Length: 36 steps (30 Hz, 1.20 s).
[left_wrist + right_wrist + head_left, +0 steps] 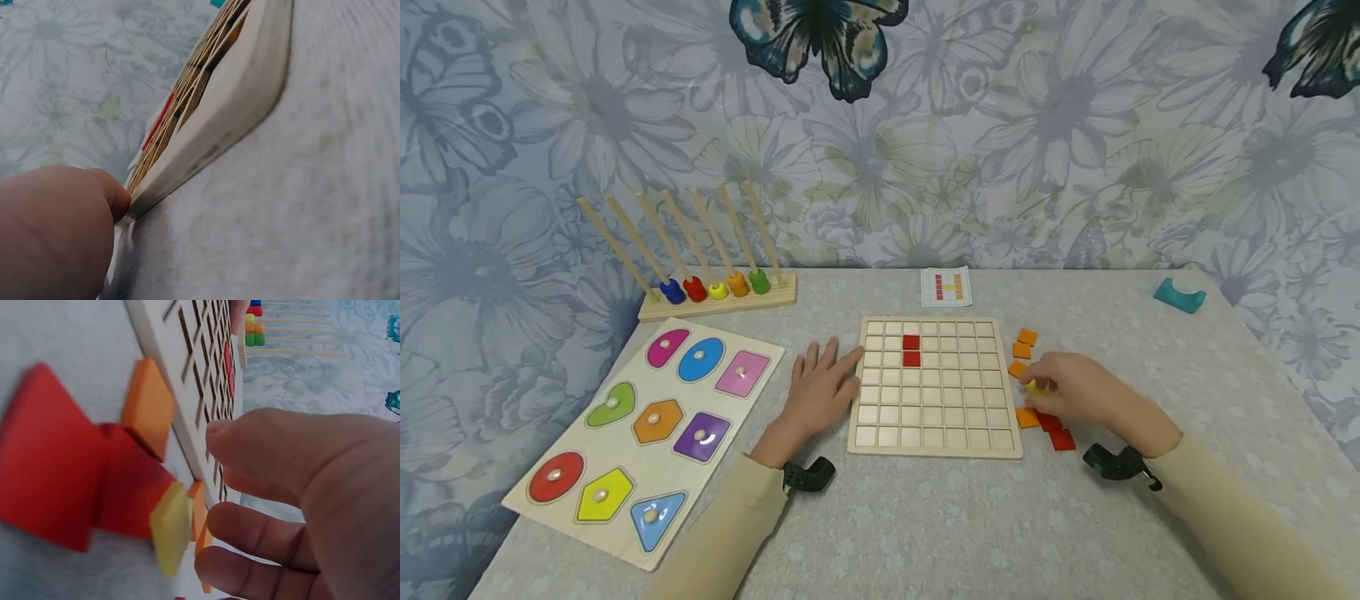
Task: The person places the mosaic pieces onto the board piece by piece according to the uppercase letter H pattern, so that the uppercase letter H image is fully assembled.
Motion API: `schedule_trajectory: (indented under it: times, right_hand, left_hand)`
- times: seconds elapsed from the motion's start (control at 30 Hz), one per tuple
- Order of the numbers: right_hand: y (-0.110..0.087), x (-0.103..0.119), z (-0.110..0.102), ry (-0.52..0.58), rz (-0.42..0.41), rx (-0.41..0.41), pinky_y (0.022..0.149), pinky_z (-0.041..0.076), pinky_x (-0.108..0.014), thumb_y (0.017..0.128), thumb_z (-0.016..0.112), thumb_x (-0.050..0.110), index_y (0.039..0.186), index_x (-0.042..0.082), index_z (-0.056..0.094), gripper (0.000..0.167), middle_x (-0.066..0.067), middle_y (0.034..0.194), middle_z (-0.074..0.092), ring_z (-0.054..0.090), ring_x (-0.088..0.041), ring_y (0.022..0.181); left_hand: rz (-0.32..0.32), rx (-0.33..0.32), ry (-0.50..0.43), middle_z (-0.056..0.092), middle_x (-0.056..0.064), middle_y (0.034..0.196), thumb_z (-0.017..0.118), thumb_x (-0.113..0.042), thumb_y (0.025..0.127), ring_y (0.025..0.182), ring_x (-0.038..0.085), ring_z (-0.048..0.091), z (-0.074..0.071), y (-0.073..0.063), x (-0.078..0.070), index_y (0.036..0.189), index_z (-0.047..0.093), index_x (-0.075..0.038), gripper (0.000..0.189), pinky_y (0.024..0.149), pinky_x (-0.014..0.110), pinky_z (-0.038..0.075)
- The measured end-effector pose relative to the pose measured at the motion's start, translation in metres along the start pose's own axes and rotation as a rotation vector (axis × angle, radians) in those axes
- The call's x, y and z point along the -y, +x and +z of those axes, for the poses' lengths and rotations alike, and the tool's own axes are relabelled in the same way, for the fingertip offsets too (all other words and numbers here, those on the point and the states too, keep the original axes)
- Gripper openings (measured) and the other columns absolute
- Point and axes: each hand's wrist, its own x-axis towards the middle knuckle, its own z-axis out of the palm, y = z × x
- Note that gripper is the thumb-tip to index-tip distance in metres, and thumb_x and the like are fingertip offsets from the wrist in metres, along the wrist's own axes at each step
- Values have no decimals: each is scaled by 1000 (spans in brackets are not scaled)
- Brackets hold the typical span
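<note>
A wooden grid board (936, 415) lies between the hands, with two red square tiles (911, 351) in its upper cells, one below the other. My left hand (818, 393) rests at the board's left side, fingers spread and thumb at the edge. At the board's right, my right hand (1078, 387) is over loose tiles, its fingers bent and thumb apart from them. No tile shows between them in the right wrist view. Near them are a yellow tile (170, 528), red tiles (53, 465) and an orange tile (149, 403); several more orange tiles (1022, 351) lie farther back.
Behind the board lies a small printed card (946, 300) with coloured squares. A knobbed shape puzzle (613, 450) takes up the left side. Beyond it stands a peg rack (722, 308) with coloured beads. A teal curved piece (1180, 297) sits at the back right.
</note>
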Motion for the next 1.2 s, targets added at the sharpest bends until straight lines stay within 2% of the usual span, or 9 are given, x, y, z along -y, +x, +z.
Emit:
schedule_trajectory:
  times: [0.07,0.2,0.33,0.5,0.77,1.1,1.2]
  right_hand:
    - [-7,-2,3,4,-20,-8,61,45,-23,87,78,17,98,13,80,12,6,80,63,50,-4,68]
    - [-17,-8,7,24,-45,-48,60,44,-21,86,79,15,96,13,81,10,8,84,70,47,-1,67]
    - [-23,-15,8,11,-5,-77,61,44,-23,85,79,10,95,11,78,10,8,79,66,48,-5,67]
    - [-25,-22,8,-1,63,-60,61,43,-24,85,78,11,97,8,77,12,7,73,58,48,-9,68]
    - [-24,-22,10,33,30,-31,58,41,-21,85,74,7,98,8,77,14,10,67,53,44,-5,62]
    - [-22,-13,11,33,91,24,57,38,-22,82,82,18,91,14,68,17,8,65,50,44,-7,60]
    - [-22,-13,11,33,86,23,57,37,-22,82,82,20,93,14,69,17,8,65,49,44,-6,60]
  left_hand:
    - [5,-9,-1,21,24,168,43,-32,106,157,51,5,1,0,0,157,43,-20,53,122,71,6]
    - [11,-21,1,22,25,168,44,-32,105,157,51,7,1,0,0,157,44,-19,53,122,71,6]
    - [17,-27,8,23,25,167,44,-31,105,156,51,7,0,0,-1,156,45,-19,53,122,71,6]
    - [18,-25,6,23,25,167,44,-31,105,156,52,7,-1,0,-1,156,45,-18,53,122,71,6]
    - [15,-17,4,23,25,167,44,-31,105,156,52,7,-2,-1,-2,156,45,-19,53,122,71,6]
    - [11,-23,11,23,25,167,44,-31,105,156,51,8,-1,0,-2,156,45,-18,53,122,71,7]
    - [10,-21,10,23,25,167,44,-30,105,157,51,7,-1,0,-2,156,45,-18,53,122,71,7]
